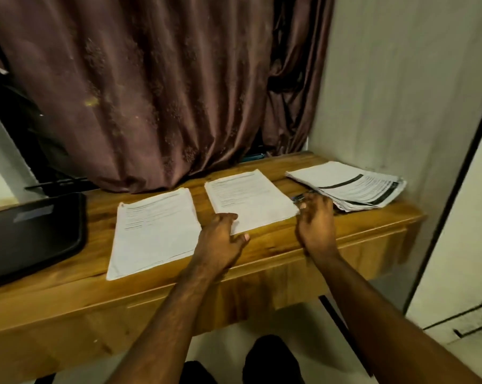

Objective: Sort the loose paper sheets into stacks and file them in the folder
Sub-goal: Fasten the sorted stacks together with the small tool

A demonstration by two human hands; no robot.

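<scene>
Both hands work at the near edge of a wooden table (262, 253). The left hand (223, 239) rests at the near left corner of the middle paper stack (250, 200), fingers loosely curled, the thumb lying on the paper; whether its grip actually pinches the sheets cannot be told. The right hand (316, 217) sits at the near right corner of that same stack, fingers bent and spread, with its fingertips toward a small dark blue object (300, 197), too blurred to name, that lies on the table just beyond them; whether this grip is closed on anything cannot be told either. Left of the left hand, almost touching its wrist side, lies a second neat stack of printed sheets (153, 231). Beyond and to the right of the right hand sits a thicker, fanned pile of papers (350, 187) with dark bars printed across the top page, near the wall (386, 92). Far to the left of both hands a black folder (32, 234) lies flat and closed on the table. A brown curtain (151, 92) hangs behind the stacks.
</scene>
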